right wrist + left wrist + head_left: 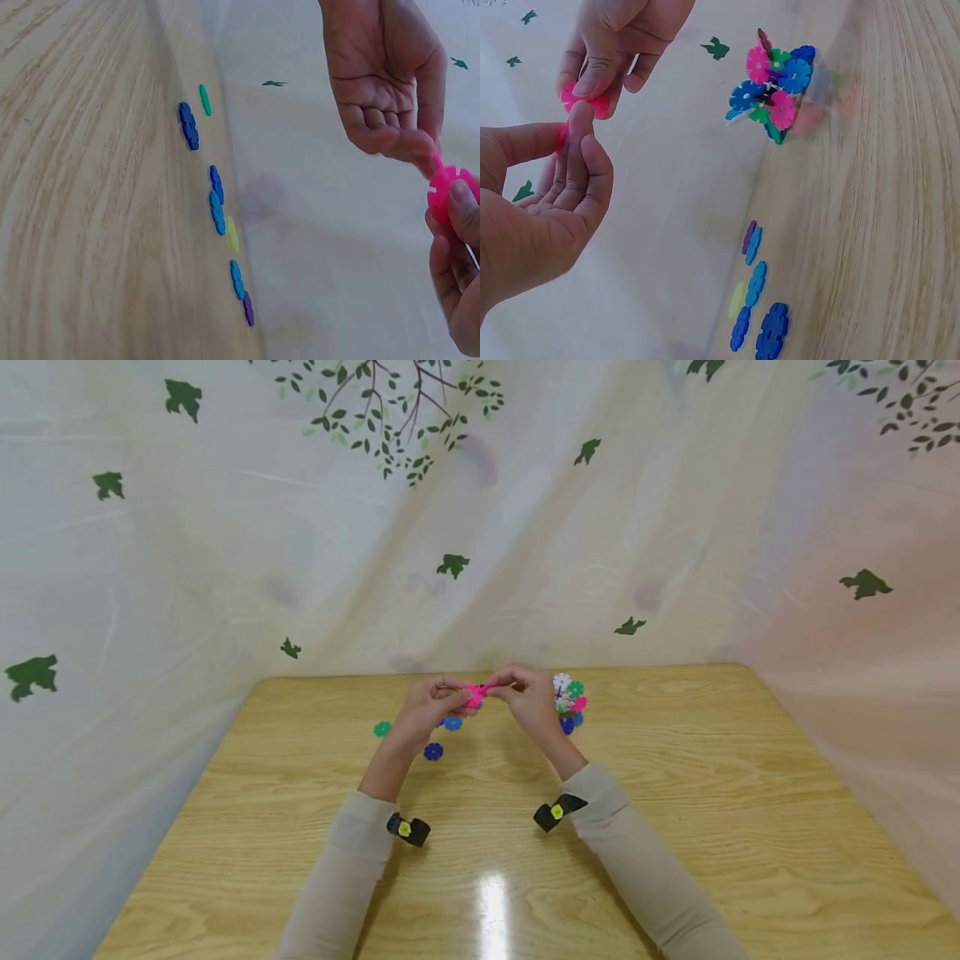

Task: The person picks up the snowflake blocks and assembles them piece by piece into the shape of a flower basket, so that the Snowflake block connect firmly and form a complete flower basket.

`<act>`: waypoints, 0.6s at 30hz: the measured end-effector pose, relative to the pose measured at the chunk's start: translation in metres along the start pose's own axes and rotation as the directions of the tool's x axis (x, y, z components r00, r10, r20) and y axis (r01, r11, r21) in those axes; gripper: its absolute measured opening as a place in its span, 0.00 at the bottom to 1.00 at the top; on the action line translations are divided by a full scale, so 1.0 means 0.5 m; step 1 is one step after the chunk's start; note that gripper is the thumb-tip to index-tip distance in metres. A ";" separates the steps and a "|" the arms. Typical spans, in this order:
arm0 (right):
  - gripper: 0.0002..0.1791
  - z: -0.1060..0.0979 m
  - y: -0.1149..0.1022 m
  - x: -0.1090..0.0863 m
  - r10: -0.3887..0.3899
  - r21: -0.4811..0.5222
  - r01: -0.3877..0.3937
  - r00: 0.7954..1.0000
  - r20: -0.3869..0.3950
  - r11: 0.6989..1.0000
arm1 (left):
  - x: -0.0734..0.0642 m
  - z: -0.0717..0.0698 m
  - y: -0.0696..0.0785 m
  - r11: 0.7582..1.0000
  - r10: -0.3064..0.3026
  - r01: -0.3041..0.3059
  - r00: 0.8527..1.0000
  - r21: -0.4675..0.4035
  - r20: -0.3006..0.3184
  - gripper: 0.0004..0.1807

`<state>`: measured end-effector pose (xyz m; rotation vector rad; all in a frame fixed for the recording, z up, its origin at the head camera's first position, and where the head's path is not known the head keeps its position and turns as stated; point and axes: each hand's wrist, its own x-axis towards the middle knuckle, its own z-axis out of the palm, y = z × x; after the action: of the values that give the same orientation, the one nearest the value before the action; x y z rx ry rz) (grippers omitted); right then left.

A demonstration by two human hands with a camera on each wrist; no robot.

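Observation:
Both hands meet near the table's far edge over pink notched flower-shaped discs. My left hand pinches one pink disc between thumb and fingers. In the left wrist view that piece is nearly edge-on and mostly covered. My right hand pinches another pink disc, its thumb lying on the flat face. The two discs come together at the fingertips, at an angle to each other. Just right of the right hand stands a cluster of interlocked discs in pink, blue, green and white.
Loose discs lie below and beside the left hand: a green disc, a dark blue disc and a lighter blue disc. A yellow disc and a purple disc show too. A printed cloth hangs behind the wooden table.

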<state>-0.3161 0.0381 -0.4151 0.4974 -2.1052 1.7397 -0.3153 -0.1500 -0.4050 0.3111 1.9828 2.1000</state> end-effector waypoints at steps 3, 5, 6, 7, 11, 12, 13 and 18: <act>0.04 0.006 -0.030 -0.009 -0.005 -0.012 0.005 1.000 -0.016 1.000 | -0.001 0.001 -0.001 1.000 0.013 -0.013 1.000 0.007 -0.007 0.11; 0.02 0.007 -0.053 -0.017 -0.010 -0.019 0.010 1.000 -0.012 1.000 | -0.004 0.000 -0.002 1.000 0.017 -0.017 1.000 0.014 -0.004 0.10; 0.02 0.007 -0.062 -0.020 -0.012 -0.024 0.012 1.000 -0.003 1.000 | -0.006 -0.001 -0.002 1.000 0.015 -0.015 1.000 0.016 -0.001 0.10; 0.02 0.007 -0.065 -0.021 -0.010 -0.028 0.010 1.000 0.011 1.000 | -0.008 -0.001 -0.001 1.000 0.013 -0.013 1.000 0.018 0.000 0.10; 0.02 0.003 -0.038 -0.015 -0.005 -0.028 0.008 0.997 0.082 1.000 | -0.018 -0.004 0.000 1.000 -0.002 0.002 1.000 0.018 0.003 0.11; 0.03 0.002 -0.030 -0.014 -0.001 -0.033 0.004 0.995 0.096 0.999 | -0.020 -0.005 0.000 1.000 -0.006 0.006 1.000 0.015 0.003 0.11; 0.04 0.001 -0.022 -0.012 0.006 -0.037 -0.002 0.994 0.106 0.999 | -0.021 -0.006 -0.001 1.000 -0.013 0.013 1.000 0.014 -0.002 0.11; 0.15 0.006 -0.009 -0.011 0.072 -0.018 -0.070 0.987 0.147 0.997 | -0.022 -0.016 -0.004 0.998 -0.054 0.055 0.996 0.013 -0.074 0.14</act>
<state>-0.3093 0.0348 -0.4146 0.5702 -2.2600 1.7763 -0.3074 -0.1608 -0.4072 0.1830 2.0250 2.0918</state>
